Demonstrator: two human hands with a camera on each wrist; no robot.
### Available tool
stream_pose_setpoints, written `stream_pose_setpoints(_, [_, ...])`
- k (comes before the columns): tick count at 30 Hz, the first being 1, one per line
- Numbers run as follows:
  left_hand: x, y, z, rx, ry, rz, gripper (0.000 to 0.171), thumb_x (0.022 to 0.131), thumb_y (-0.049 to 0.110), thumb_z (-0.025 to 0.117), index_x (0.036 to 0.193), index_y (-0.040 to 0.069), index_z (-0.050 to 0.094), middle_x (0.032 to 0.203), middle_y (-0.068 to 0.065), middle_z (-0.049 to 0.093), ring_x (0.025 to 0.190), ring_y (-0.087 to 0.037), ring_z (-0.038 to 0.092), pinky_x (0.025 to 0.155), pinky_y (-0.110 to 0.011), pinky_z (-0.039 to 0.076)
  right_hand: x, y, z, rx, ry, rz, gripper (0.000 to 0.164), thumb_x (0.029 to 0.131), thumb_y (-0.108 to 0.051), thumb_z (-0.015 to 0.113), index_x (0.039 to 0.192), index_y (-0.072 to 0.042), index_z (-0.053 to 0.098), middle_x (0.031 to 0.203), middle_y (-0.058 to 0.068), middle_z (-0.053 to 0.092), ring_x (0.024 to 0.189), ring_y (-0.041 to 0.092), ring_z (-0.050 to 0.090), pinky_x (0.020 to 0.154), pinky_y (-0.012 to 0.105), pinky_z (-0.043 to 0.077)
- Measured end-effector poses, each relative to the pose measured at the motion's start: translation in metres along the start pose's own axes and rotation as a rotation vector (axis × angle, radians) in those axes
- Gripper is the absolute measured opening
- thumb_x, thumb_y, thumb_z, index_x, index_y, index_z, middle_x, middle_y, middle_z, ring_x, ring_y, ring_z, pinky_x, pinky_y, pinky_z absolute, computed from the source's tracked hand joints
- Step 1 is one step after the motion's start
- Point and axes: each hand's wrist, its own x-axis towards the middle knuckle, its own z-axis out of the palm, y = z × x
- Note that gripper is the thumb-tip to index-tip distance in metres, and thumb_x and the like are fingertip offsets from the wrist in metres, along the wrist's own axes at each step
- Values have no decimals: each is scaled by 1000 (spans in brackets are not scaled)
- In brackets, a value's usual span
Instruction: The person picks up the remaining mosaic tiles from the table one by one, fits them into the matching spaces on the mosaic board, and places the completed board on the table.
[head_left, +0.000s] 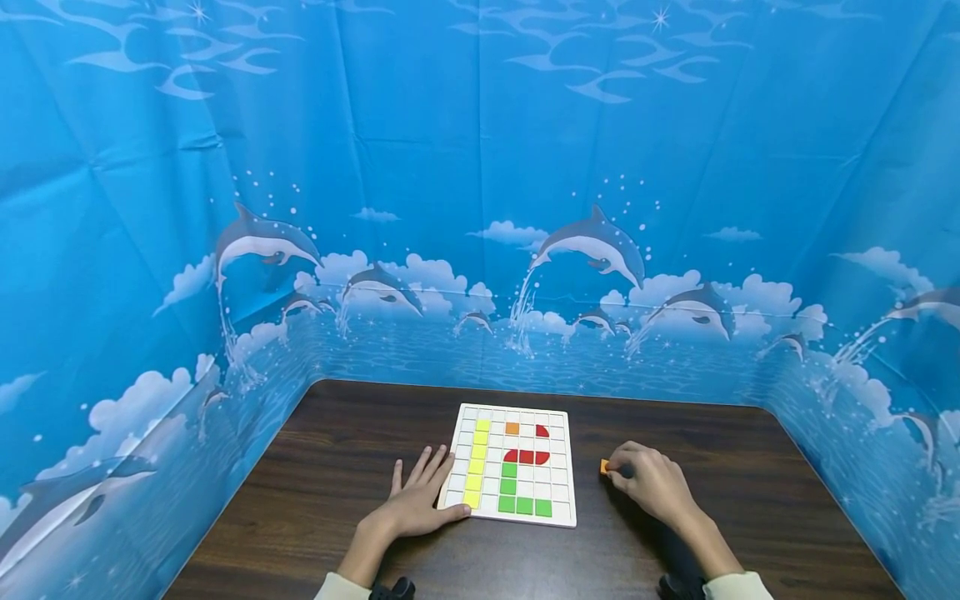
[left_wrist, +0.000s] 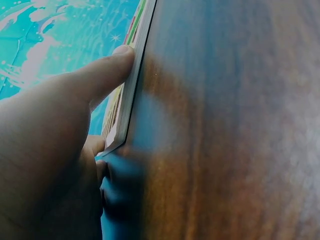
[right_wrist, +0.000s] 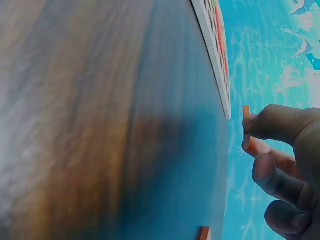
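A white grid board [head_left: 558, 492] lies on the table, with a column of yellow tiles [head_left: 474, 467], several green tiles [head_left: 507, 487], red pieces, some with a rounded side [head_left: 527, 457], and one orange tile [head_left: 512, 428]. My left hand [head_left: 420, 496] rests at the board's left side with fingers spread. Its thumb [left_wrist: 112, 67] touches the near edge. To the right of the board, my right hand [head_left: 656, 479] pinches a thin orange tile [right_wrist: 246, 127] between thumb and forefinger, the other fingers loosely bent.
Another small orange-red piece [right_wrist: 204, 233] shows at the bottom of the right wrist view. The dark wooden table [head_left: 315, 467] is bordered by a blue dolphin-print curtain [head_left: 420, 167] at the back and sides. Black wrist devices [head_left: 393, 588] show near both sleeves.
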Motion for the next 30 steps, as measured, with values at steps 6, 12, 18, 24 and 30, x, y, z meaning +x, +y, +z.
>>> stream_pose_setpoints(6, [-2, 6, -5, 17, -23, -27, 105, 94, 75, 62, 172, 15, 25, 180, -10, 15, 168, -38, 4, 123, -78, -12, 6, -7, 0, 9, 35, -33, 12, 87, -18, 88, 85, -27, 80, 106, -7, 76, 77, 12, 68, 58, 31, 48])
stream_pose_setpoints(12, [-2, 10, -7, 24, -32, -41, 104, 94, 72, 64, 171, 13, 27, 180, -11, 17, 168, -40, 7, 125, -77, -10, 13, -15, -1, 5, 82, -86, 13, 84, -18, 90, 84, -26, 80, 101, -9, 76, 73, 7, 65, 57, 28, 49])
stream_pose_setpoints(18, [-3, 12, -7, 55, -34, -55, 102, 95, 72, 64, 171, 16, 26, 180, -8, 17, 168, -37, 7, 126, -76, -8, 21, -24, -5, 9, 76, -116, 11, 85, -17, 90, 86, -23, 82, 102, -7, 76, 73, 5, 62, 58, 25, 47])
stream_pose_setpoints(24, [-3, 13, -8, 66, -35, -59, 102, 95, 70, 65, 172, 16, 26, 180, -8, 18, 168, -37, 9, 126, -77, -5, 30, -31, -4, 13, 73, -152, 10, 84, -15, 90, 88, -21, 83, 102, -4, 76, 75, 10, 65, 59, 24, 48])
stream_pose_setpoints(30, [-3, 8, -5, 13, -18, -23, 103, 94, 73, 64, 171, 15, 26, 180, -11, 17, 167, -40, 6, 124, -78, -11, 38, -37, -2, 10, 75, -183, 9, 85, -17, 90, 91, -21, 84, 103, -5, 77, 76, 6, 65, 59, 24, 48])
